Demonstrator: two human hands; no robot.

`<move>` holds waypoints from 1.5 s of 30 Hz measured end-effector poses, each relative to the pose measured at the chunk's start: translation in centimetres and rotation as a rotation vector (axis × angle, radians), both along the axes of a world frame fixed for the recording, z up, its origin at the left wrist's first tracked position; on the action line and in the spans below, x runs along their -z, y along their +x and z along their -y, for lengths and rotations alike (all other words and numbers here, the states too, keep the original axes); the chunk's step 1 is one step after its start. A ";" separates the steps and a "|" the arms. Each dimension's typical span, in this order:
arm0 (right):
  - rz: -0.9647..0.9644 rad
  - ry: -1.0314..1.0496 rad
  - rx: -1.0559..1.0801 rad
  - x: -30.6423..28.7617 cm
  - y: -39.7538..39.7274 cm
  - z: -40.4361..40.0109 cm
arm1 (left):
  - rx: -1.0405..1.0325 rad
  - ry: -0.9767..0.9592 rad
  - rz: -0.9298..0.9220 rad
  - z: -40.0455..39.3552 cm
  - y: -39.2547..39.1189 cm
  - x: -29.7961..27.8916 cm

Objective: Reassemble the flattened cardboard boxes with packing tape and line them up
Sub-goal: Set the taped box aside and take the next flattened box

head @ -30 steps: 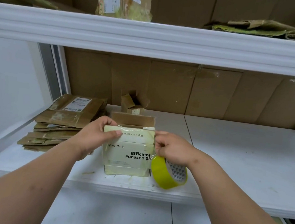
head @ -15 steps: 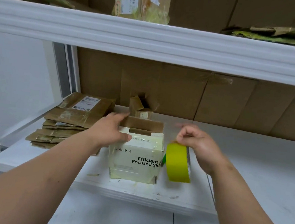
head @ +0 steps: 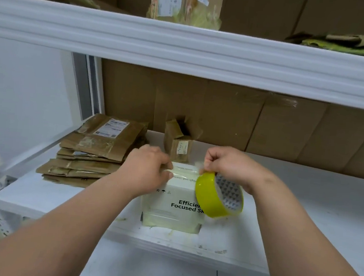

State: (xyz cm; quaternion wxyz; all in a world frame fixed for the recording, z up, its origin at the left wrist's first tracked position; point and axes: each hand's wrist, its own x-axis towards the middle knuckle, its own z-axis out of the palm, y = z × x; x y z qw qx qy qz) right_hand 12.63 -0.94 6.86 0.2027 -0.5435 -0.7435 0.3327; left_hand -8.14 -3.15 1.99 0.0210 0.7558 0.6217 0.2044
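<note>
Left hand [head: 149, 170] pins the strip on the pale green printed carton [head: 174, 203]; right hand [head: 229, 166], gripping the yellow tape roll [head: 217, 196], should pull taut, level across the seam.

white shelf [head: 304, 192], upper shelf beam [head: 184, 50], cardboard backing [head: 287, 129]
</note>
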 end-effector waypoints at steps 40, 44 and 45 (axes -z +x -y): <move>0.176 0.553 -0.245 2.5 0.2 2.0 | -0.049 -0.217 0.472 0.2 0.0 -1.5; 0.216 0.512 -0.287 2.8 1.6 1.5 | -0.067 -0.278 0.590 0.1 -0.4 -1.4; 0.152 0.503 -0.268 2.7 1.8 1.4 | -0.059 -0.290 0.633 0.1 -0.6 -1.4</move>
